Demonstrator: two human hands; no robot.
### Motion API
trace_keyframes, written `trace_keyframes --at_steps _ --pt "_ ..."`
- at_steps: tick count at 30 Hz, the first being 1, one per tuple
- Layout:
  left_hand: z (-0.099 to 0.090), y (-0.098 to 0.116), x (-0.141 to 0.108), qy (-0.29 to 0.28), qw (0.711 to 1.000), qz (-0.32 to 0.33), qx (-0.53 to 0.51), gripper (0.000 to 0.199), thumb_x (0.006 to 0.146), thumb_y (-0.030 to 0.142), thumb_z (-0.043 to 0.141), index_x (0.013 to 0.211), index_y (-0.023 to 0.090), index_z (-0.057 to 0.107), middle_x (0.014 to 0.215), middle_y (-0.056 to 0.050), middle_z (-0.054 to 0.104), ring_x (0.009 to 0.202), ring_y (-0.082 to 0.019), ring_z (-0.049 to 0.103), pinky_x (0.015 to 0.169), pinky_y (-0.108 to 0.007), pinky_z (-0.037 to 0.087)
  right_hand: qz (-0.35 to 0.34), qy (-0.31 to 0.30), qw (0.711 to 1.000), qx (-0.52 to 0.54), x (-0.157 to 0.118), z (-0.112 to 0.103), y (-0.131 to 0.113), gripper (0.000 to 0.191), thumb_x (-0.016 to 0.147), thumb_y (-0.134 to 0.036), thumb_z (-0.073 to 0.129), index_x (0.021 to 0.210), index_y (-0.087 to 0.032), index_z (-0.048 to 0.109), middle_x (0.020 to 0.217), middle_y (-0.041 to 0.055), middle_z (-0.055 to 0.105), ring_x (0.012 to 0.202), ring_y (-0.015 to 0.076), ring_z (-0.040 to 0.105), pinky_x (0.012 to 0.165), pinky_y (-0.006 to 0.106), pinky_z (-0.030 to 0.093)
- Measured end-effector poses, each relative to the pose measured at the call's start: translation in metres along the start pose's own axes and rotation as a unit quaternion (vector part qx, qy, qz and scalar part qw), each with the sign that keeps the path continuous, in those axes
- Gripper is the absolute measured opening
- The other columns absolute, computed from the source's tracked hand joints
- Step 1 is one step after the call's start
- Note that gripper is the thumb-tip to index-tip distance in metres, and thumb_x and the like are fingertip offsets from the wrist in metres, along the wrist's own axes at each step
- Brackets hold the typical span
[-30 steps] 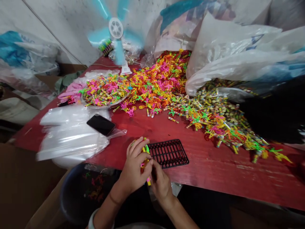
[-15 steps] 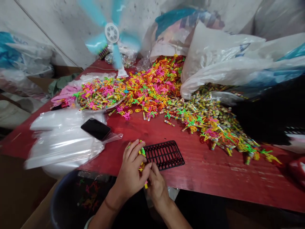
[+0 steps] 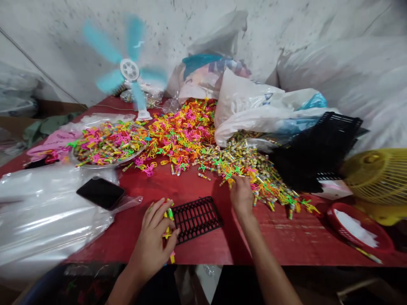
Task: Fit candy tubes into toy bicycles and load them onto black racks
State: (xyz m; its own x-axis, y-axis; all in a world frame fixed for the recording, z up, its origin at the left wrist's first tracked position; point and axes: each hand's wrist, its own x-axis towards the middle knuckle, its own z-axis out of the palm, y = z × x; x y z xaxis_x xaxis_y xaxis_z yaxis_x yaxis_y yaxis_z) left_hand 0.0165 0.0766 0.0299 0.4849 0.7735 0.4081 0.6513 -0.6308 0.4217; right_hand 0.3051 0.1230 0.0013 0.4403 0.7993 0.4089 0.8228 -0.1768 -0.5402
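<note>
My left hand (image 3: 155, 233) is curled round several small bright plastic toys (image 3: 168, 231), yellow, green and pink, at the left end of a black slatted plastic rack (image 3: 199, 219). Its fingers and thumb partly cover the toys. The rack lies flat on the red table, its slots showing to the right of that hand. My right hand (image 3: 241, 197) reaches to the near edge of a heap of small patterned tubes (image 3: 254, 163) mixed with coloured plastic pieces. Its fingers are bent together at the heap, and what they pinch is hidden.
A phone (image 3: 101, 192) lies on clear plastic bags (image 3: 57, 212) at left. Behind stand a heaped tray (image 3: 110, 164), loose plastic pieces (image 3: 187, 137) and a blue fan (image 3: 129, 70). White sacks (image 3: 254, 99), stacked black racks (image 3: 305, 152), a red basket (image 3: 383, 243) and a yellow fan (image 3: 378, 178) are rightward.
My right hand has left the toys by my left hand and moved right and forward to the heap of tubes. My left hand stays at the rack's left end. The view has swung right.
</note>
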Motion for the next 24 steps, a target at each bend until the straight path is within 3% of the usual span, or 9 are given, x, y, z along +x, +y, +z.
trace_keyframes --at_steps 3,7,12,18,21,24 --pt "-0.004 0.002 0.001 0.012 1.0 0.012 0.02 0.006 0.085 0.02 0.055 0.087 0.022 0.06 0.137 -0.008 0.05 0.134 -0.029 0.033 0.106 -0.058 0.028 0.017 -0.016 0.997 -0.068 0.031 -0.001 0.024 0.024 0.082 -0.016 0.045 0.084 -0.015 0.069 0.083 0.0098 0.057 0.074 0.0211 0.048 0.065 0.031 0.036" --pt "-0.013 0.0 0.006 0.06 0.997 0.01 0.04 0.012 0.085 0.022 0.057 0.095 0.025 0.062 0.131 -0.007 0.057 0.128 -0.029 0.04 0.105 -0.057 0.025 -0.014 -0.028 0.999 -0.034 0.023 0.0 0.023 0.02 0.082 -0.025 0.05 0.078 -0.017 0.068 0.082 0.0076 0.058 0.075 0.02 0.051 0.066 0.029 0.039" --pt "-0.02 -0.003 0.026 0.116 0.991 -0.06 0.003 0.018 0.092 0.025 0.049 0.101 0.025 0.064 0.115 -0.005 0.067 0.112 -0.023 0.055 0.098 -0.046 0.038 -0.076 -0.013 0.994 0.071 -0.011 -0.013 -0.013 0.024 0.088 -0.034 0.05 0.089 -0.017 0.067 0.086 0.0068 0.058 0.071 0.0178 0.055 0.067 0.031 0.046" --pt "-0.011 0.027 0.063 0.022 0.979 -0.144 -0.143 0.028 0.088 0.034 0.056 0.113 0.022 0.06 0.11 -0.007 0.069 0.103 -0.023 0.061 0.091 -0.042 0.047 -0.127 -0.034 0.973 0.191 -0.05 -0.029 -0.071 0.017 0.09 -0.03 0.051 0.093 -0.021 0.065 0.089 0.0069 0.061 0.08 0.0186 0.061 0.071 0.03 0.051" --pt "-0.009 0.038 0.07 0.007 0.947 -0.192 -0.257 0.024 0.084 0.029 0.058 0.107 0.022 0.061 0.097 -0.004 0.071 0.092 -0.02 0.065 0.082 -0.035 0.052 -0.063 -0.072 0.955 0.281 -0.063 -0.029 -0.083 0.012 0.087 -0.031 0.055 0.092 -0.022 0.062 0.086 0.0052 0.065 0.076 0.018 0.063 0.068 0.03 0.052" --pt "-0.013 0.039 0.071 -0.001 0.918 -0.202 -0.341 0.018 0.082 0.024 0.058 0.099 0.021 0.061 0.09 -0.002 0.07 0.085 -0.016 0.066 0.077 -0.029 0.053 0.084 -0.119 0.888 0.436 -0.068 -0.027 -0.086 0.023 0.079 -0.035 0.066 0.096 -0.022 0.058 0.083 0.0026 0.065 0.061 0.0141 0.058 0.052 0.024 0.049"
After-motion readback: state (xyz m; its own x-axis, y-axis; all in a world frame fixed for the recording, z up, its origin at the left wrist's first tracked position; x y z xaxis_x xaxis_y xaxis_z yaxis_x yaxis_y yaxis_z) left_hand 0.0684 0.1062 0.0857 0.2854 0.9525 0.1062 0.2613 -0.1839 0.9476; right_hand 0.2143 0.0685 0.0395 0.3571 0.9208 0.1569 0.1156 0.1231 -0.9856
